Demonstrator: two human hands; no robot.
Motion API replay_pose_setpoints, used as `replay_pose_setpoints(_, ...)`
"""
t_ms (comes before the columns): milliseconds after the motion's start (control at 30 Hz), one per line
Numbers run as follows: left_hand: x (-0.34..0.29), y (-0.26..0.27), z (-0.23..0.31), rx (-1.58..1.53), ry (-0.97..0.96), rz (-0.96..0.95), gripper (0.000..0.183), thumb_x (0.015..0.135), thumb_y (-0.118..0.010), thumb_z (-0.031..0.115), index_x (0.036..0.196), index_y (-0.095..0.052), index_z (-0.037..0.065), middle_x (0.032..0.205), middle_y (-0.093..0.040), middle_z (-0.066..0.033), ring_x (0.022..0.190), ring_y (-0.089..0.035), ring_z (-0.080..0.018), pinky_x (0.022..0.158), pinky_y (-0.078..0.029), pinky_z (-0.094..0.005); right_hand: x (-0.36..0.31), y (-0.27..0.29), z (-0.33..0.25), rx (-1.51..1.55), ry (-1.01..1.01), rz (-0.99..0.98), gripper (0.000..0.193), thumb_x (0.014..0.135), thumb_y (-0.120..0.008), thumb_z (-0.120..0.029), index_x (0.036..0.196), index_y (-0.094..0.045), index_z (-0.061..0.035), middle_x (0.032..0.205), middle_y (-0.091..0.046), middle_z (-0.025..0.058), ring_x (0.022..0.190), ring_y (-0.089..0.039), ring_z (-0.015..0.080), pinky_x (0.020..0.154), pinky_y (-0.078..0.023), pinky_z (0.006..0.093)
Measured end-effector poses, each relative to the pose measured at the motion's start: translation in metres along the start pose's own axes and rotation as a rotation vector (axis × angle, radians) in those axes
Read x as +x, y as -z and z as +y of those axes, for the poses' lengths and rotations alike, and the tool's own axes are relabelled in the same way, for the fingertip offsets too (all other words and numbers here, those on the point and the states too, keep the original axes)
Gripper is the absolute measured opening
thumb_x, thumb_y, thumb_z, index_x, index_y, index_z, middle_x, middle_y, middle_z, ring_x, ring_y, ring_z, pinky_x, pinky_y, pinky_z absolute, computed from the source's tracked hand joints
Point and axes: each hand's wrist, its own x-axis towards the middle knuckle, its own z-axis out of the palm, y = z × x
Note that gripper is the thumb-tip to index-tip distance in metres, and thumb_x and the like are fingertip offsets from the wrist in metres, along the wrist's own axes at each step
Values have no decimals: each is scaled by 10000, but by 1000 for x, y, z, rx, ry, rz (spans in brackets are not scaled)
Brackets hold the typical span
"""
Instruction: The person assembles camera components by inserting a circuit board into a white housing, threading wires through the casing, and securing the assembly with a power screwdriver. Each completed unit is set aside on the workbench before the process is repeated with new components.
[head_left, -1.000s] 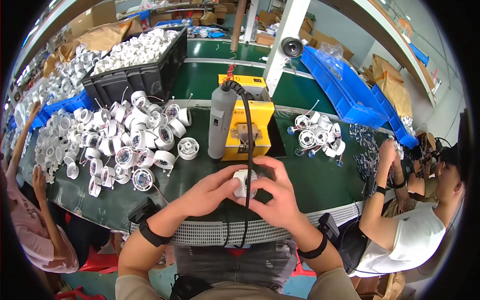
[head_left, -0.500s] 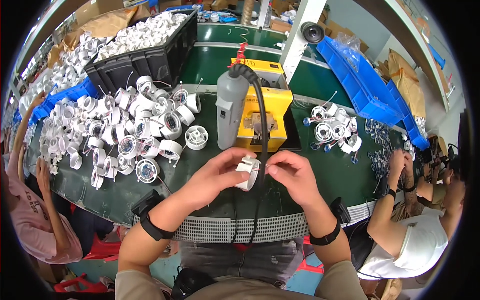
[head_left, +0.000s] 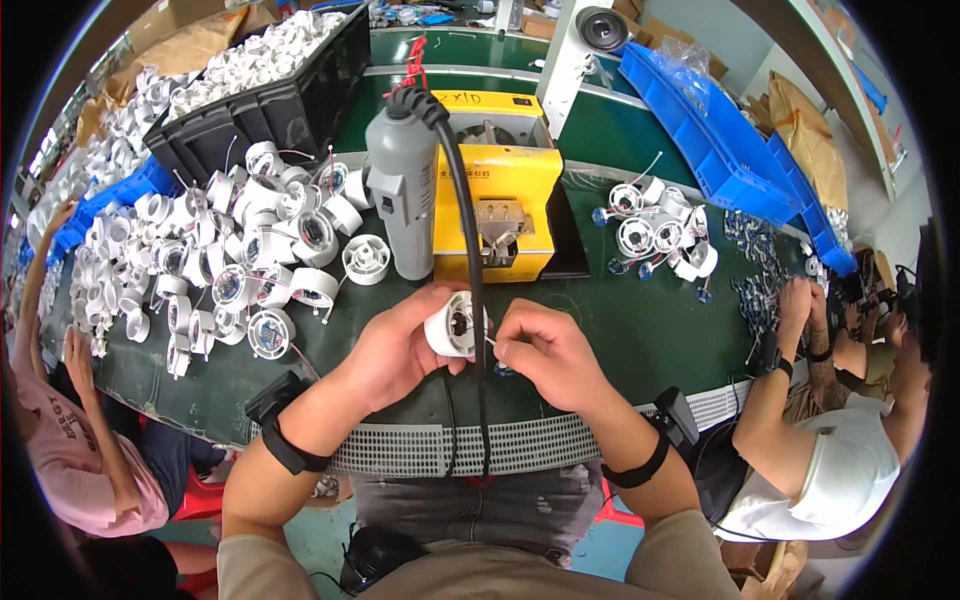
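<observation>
My left hand point(head_left: 400, 340) is closed around a white round plastic housing point(head_left: 440, 333), whose open side with a dark part inside faces right. Close by on the right, my right hand point(head_left: 540, 350) pinches thin wires at the housing's rim; the fingers partly cover them. A small blue circuit board point(head_left: 503, 370) shows just below my right fingertips. The black cable point(head_left: 473, 220) of a grey electric screwdriver point(head_left: 400, 190) runs down between the housing and my right hand. Behind the hands stands a yellow screw feeder point(head_left: 500, 215), with the screwdriver upright at its left side.
Many white housings point(head_left: 230, 240) with wires are heaped on the left, before a black crate point(head_left: 270, 120). A smaller group of housings point(head_left: 665, 235) with boards lies right, near dark small parts point(head_left: 760, 290) and blue trays point(head_left: 700, 140). Co-workers point(head_left: 820, 460) sit on both sides.
The housing has been turned so its open side shows and moved left and slightly down. My right hand has come lower with the wires, and a blue board now shows beneath it. The view has shifted.
</observation>
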Motion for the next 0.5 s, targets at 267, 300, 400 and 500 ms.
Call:
replay_pose_setpoints(267, 2, -2, -5, 116, 53, -17, 380, 945, -504, 243, 1235, -483, -1, 1081, -606, -95, 957, -623, -197, 797, -525, -318, 0, -12, -13, -340, 70, 194, 74, 786, -663, 12, 809, -594, 1, 817, -527, 58, 682, -534, 116, 591, -431, 246)
replay_pose_setpoints(300, 2, -1, -5, 119, 23, -12, 364, 947, -503, 228, 1230, -490, 0, 1084, -606, -92, 965, -624, -193, 817, -524, -323, 2, -14, -15, -339, 69, 187, 74, 786, -663, 12, 809, -594, 1, 817, -527, 58, 682, -534, 116, 591, -431, 246)
replay_pose_setpoints(400, 3, -3, -2, 96, -21, 4, 296, 960, -495, 191, 1192, -532, 11, 1094, -610, -89, 965, -629, -179, 857, -521, -334, 5, -10, -19, -409, 209, 275, 119, 757, -702, 8, 845, -624, -15, 860, -557, 75, 723, -580, 142, 602, -470, 265)
replay_pose_setpoints(500, 3, -3, -2, 35, -111, 64, 252, 973, -494, 183, 1152, -570, 23, 1108, -618, -86, 978, -628, -180, 883, -510, -326, 6, 7, -17, -711, 522, 327, 143, 741, -720, 11, 868, -660, -17, 852, -600, 83, 702, -620, 152, 556, -478, 255)
